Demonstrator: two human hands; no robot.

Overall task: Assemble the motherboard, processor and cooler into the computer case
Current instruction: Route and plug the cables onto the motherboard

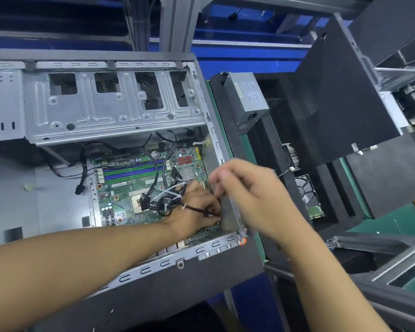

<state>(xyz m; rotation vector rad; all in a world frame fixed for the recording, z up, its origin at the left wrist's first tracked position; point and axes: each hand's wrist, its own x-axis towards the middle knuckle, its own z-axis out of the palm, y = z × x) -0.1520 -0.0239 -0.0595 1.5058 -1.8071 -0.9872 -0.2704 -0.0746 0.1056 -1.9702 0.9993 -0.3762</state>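
Here's the computer case [153, 265], lying open on its side, and the motherboard [125, 188] sits flat in its floor, pushed towards the right wall. Plain in the middle of the board is the bare processor socket [136, 202], with no cooler on it. Blue and green memory slots [130, 172] run just behind it, and a small finned heatsink [187, 174] sits off to the right. The left hand [194, 204] comes in low across the board near its right edge, with a tied cable bundle [165, 200] draped over the back of the wrist. Its fingers [215, 202] are curled down and pinching the end of a black cable [209, 211] right against the case wall. The right hand [249, 195] hangs above that same wall, blurred. Its fingers [222, 174] are bent and drawn close together above the left hand's, and I can't tell whether they hold anything. Behind the board stands the grey metal drive cage [110, 111]. Off to the right of the case, in a black foam tray [268, 140], a power supply [247, 99] stands on end and a hard drive [309, 197] sits nearer. A black side panel [340, 104] leans beyond them.
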